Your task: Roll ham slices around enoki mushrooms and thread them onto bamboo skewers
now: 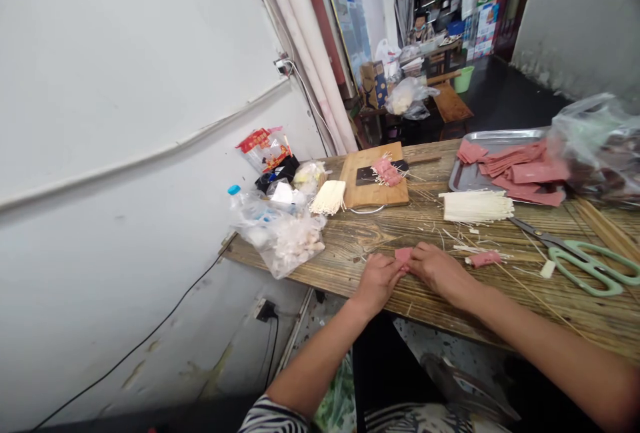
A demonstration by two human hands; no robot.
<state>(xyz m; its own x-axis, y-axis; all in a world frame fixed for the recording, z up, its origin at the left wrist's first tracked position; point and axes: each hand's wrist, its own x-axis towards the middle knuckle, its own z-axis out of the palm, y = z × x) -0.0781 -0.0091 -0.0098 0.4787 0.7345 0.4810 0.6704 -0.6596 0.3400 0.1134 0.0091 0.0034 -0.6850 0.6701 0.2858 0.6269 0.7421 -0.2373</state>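
My left hand [379, 277] and my right hand [434, 266] meet on the wooden table [500, 299], both pinched on a small pink meat slice [403, 255] lying flat between them. A finished pink meat roll [484, 259] on a thin skewer lies just right of my right hand. A bundle of white enoki mushrooms [477, 206] lies behind my hands. Further back, a metal tray [465, 179] holds several flat pink meat slices [525, 171].
A wooden cutting board [360, 196] carries skewered rolls [387, 171]. Green-handled scissors [590, 263] lie at the right, with bamboo skewers [607, 229] beyond. Plastic bags [285, 236] crowd the table's left end by the wall. A large clear bag [600, 143] sits at the far right.
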